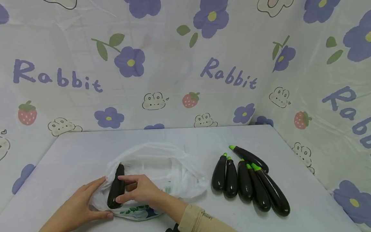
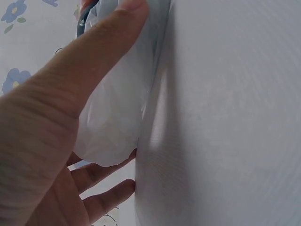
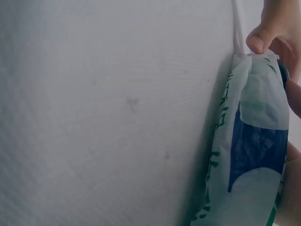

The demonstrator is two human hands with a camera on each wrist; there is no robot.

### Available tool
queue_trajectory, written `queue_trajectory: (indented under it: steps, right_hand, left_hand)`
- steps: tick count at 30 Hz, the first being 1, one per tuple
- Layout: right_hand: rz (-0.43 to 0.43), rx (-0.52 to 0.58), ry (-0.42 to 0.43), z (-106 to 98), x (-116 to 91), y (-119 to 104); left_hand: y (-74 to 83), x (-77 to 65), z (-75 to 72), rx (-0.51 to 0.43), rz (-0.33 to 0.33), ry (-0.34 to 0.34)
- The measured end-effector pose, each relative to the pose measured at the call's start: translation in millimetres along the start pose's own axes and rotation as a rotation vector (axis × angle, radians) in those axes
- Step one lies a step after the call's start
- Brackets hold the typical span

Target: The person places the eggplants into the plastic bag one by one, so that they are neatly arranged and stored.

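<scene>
A dark eggplant [image 1: 116, 190] with a green tip lies at the left end of a white plastic bag [image 1: 191, 180], which lies on its side with its mouth opened out. My right hand [image 1: 142, 190] reaches over the bag and holds this eggplant from the right, index finger near its upper part and thumb near its lower end. Around the bag's left end my left hand [image 1: 82, 199] holds the plastic, its thumb on the near side and fingers on the far side. In the left wrist view, the thumb [image 2: 94, 56] lies along the bag.
Several eggplants [image 1: 244, 180] with bright green stems lie grouped on the white table [image 1: 292, 174] to the right of the bag. A small dark object [image 1: 174, 228] shows at the bottom edge beside the right sleeve. A printed cloth [image 1: 162, 71] hangs behind the table.
</scene>
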State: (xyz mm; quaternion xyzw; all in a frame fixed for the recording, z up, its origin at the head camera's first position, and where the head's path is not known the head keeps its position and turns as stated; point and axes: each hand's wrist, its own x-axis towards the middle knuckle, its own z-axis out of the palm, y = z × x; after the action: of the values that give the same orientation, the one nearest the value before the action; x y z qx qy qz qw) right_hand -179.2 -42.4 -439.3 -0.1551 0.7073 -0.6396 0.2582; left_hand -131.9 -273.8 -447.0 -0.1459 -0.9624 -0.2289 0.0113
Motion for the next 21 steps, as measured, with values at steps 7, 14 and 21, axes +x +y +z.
queue_trajectory:
  steps: [7, 14, 21]
  right_hand:
    - [-0.002, -0.066, 0.007, 6.7, 0.2, 4.6]
    - [-0.011, -0.066, 0.027, 13.1, -0.2, 7.9]
    - [-0.012, -0.065, 0.024, 11.5, -0.5, 9.2]
  left_hand:
    - [-2.7, -1.1, 1.9, 0.016, 0.047, 0.036]
    - [-1.7, -2.5, 2.6, 0.028, 0.045, 0.041]
    - [-1.5, -1.2, 4.3, 0.029, 0.055, 0.051]
